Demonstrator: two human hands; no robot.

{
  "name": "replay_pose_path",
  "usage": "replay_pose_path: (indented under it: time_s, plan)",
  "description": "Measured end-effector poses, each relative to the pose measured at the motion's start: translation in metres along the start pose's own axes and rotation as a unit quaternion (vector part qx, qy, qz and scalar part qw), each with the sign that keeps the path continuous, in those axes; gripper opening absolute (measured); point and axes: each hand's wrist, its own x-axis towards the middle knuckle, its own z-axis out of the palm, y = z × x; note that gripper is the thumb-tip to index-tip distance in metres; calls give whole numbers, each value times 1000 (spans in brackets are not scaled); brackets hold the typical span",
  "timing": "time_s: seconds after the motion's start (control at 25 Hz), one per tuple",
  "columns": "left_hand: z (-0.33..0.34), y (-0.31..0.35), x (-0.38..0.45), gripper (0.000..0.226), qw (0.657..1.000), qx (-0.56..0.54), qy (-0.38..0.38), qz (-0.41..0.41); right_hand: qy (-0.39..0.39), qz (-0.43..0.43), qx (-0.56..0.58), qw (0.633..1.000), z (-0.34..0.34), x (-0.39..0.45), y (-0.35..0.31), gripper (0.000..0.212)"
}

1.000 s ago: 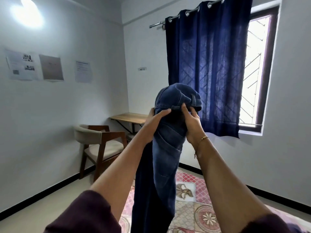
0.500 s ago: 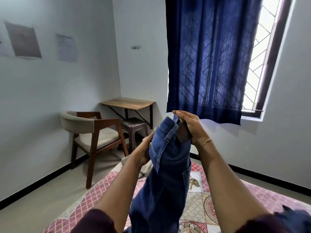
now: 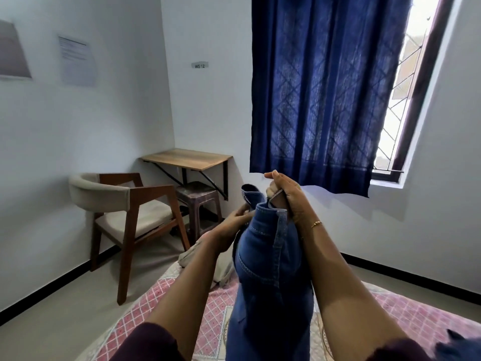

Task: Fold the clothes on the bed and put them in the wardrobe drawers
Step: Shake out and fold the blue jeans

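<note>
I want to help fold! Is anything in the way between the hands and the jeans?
No. The left hand and the right hand each already hold the top of the blue jeans, raised above the bed, so nothing sits between them. The wardrobe is not in view.

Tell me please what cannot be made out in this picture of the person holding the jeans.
- Lower legs of the jeans: cut off by the bottom edge, head view.
- Fingertips of the left hand: hidden behind the waistband.
- Text on the wall paper: too small and blurred.
- Pale cloth on the bed: mostly hidden by the left arm and jeans.
- Wardrobe: not in view.
</note>
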Motion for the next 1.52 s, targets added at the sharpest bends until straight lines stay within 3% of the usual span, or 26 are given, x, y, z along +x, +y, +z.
replay_pose_path:
  time_s: [0.12,0.24,0.28,0.36,0.48,0.6,0.64,0.76,0.88,0.92,1.0,1.08,1.16,1.28,1.44,1.52]
  plan:
    - [-19,-14,32,14,996,-5,52,69,106,11,-134,985,-10,13,12,25]
    - [-52,-24,57,12,972,9,219,88,289,10,-246,925,-47,16,25,31]
    - [-68,-30,66,12,956,9,279,94,317,4,-287,904,-62,11,28,34]
    - [-95,-37,81,15,927,39,364,80,306,16,-399,864,-87,-2,32,38]
    - [-103,-30,99,18,917,127,372,70,208,99,-536,812,-112,-24,38,36]
    - [-95,-25,118,18,909,159,376,84,128,197,-680,695,-126,-36,56,38]
    - [-91,-24,123,18,911,150,372,89,116,223,-695,674,-129,-39,62,37]
    - [-77,-19,130,12,919,112,360,117,98,305,-720,615,-133,-46,73,41]
    - [-66,-12,136,15,916,100,362,141,129,356,-791,480,-140,-54,75,42]
    - [-62,-9,138,16,914,95,363,157,167,356,-800,452,-141,-57,75,36]
    - [-57,-4,140,19,915,36,349,202,286,300,-784,462,-141,-55,73,31]
    - [-59,5,144,21,911,-107,323,234,420,125,-731,523,-141,-45,70,34]
    - [-72,18,150,24,889,-245,302,242,482,-96,-663,565,-138,-29,57,39]
    - [-88,49,151,17,870,-369,255,206,488,-330,-588,554,-118,4,16,29]
    - [-83,94,143,34,885,-418,74,194,406,-462,-443,652,-51,37,-43,27]
    - [-57,113,133,18,909,-372,-2,189,310,-498,-401,704,-24,45,-61,27]
